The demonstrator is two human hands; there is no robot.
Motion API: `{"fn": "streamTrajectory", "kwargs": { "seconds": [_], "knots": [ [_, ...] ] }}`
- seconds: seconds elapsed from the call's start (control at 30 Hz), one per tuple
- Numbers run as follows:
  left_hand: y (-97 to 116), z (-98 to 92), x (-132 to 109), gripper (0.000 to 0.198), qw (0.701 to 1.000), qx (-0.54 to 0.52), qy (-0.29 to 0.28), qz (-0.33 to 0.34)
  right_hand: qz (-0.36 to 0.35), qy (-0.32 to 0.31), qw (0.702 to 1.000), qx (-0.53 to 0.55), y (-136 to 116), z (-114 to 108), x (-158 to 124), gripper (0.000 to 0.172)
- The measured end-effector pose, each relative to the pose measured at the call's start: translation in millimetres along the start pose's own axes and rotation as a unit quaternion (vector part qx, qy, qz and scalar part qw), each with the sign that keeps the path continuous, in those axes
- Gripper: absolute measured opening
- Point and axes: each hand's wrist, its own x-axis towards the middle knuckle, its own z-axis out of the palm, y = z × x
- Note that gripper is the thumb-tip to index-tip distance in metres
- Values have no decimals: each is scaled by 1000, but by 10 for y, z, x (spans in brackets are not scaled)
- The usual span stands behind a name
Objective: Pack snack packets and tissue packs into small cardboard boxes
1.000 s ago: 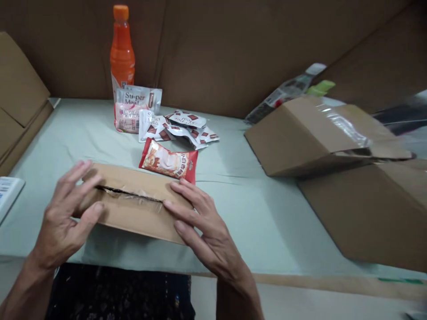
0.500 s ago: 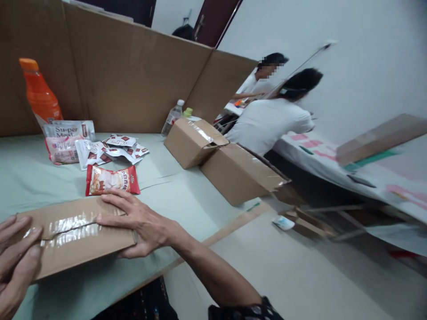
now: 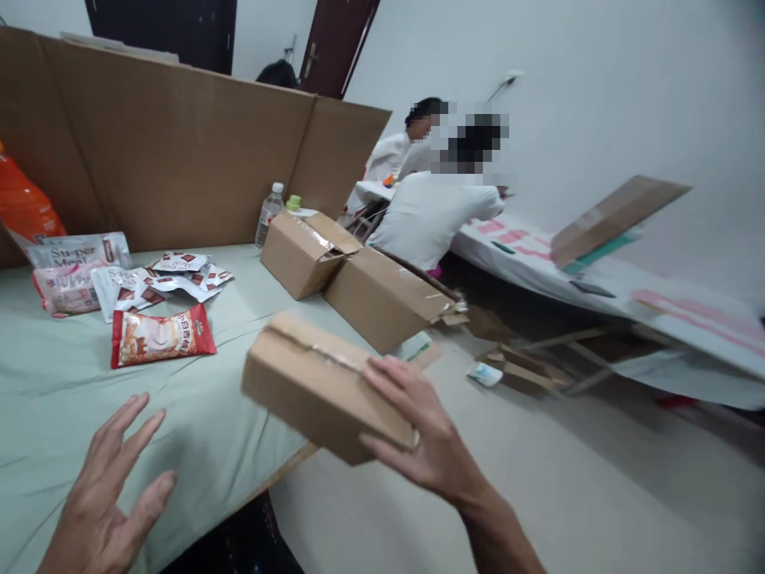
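My right hand (image 3: 418,430) grips one end of a taped brown cardboard box (image 3: 316,391), which is tilted and raised near the table's right edge. Over the front left of the table, my left hand (image 3: 113,486) has its fingers spread and touches nothing. Beyond it lies a red and white snack packet (image 3: 162,335). Several white and brown sachets (image 3: 179,275) are heaped behind that packet, beside a pink and white pouch (image 3: 68,287) and a grey "Su-per Meal" pouch (image 3: 113,247).
Two cardboard boxes (image 3: 304,255) sit at the table's right edge, near a clear bottle (image 3: 270,214). An orange bottle (image 3: 27,199) stands far left before a cardboard screen (image 3: 197,151). Two people (image 3: 418,211) sit at another table (image 3: 610,295). An open carton (image 3: 526,371) lies on the floor.
My left hand has let go of the box. My right hand has lifted it and carried it rightward, away from the snack packet. The view has turned right.
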Motion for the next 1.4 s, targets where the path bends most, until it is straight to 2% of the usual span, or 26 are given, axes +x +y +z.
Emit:
{"fn": "streamTrajectory", "kwargs": {
  "seconds": [0.07,0.17,0.27,0.33,0.4,0.47,0.5,0.57,0.63,0.7,0.8,0.87,0.97,1.07,1.13,1.23,1.33,1.4],
  "knots": [
    [-57,162,38,45,999,10,-7,50,50,52,996,-57,429,-6,-43,72],
    [-172,363,-2,37,997,13,-32,73,117,81,985,-100,968,131,160,70],
    [-314,467,-116,36,995,36,-45,79,216,70,961,-159,1176,290,493,68],
    [-411,466,-192,36,994,58,-36,87,265,80,936,-216,1089,358,629,63],
    [-484,415,-244,35,993,76,-23,86,264,126,920,-262,871,403,635,60],
    [-520,331,-263,33,993,90,-14,76,222,177,924,-257,604,462,539,54],
    [-525,287,-261,33,993,94,-14,68,194,182,937,-226,477,510,478,49],
    [-520,210,-245,32,994,100,-21,50,140,138,972,-125,262,662,387,38],
    [-507,158,-235,32,994,96,-37,27,101,45,994,-13,111,889,399,38],
    [-496,122,-251,33,995,84,-49,1,89,-47,993,68,7,1166,551,48],
    [-500,60,-332,35,996,61,-55,-44,104,-142,972,157,-167,1617,986,63],
    [-534,0,-398,35,995,52,-55,-68,109,-176,956,207,-376,1932,1315,64],
    [-663,-98,-457,35,993,58,-43,-95,82,-194,943,256,-840,2381,1703,65],
    [-887,-178,-456,37,989,79,-30,-119,54,-182,937,294,-1221,2645,1909,64],
    [-1054,-228,-445,39,985,98,-24,-139,53,-165,934,311,-1235,2661,1968,56],
    [-1243,-303,-419,44,976,110,-23,-185,121,-92,940,306,-840,2552,2030,50],
    [-1290,-354,-324,50,966,97,-77,-227,251,-9,924,287,-299,2555,2162,71],
    [-1260,-357,-208,54,959,83,-135,-233,287,-9,914,287,-114,2700,2286,85]
  ]
}}
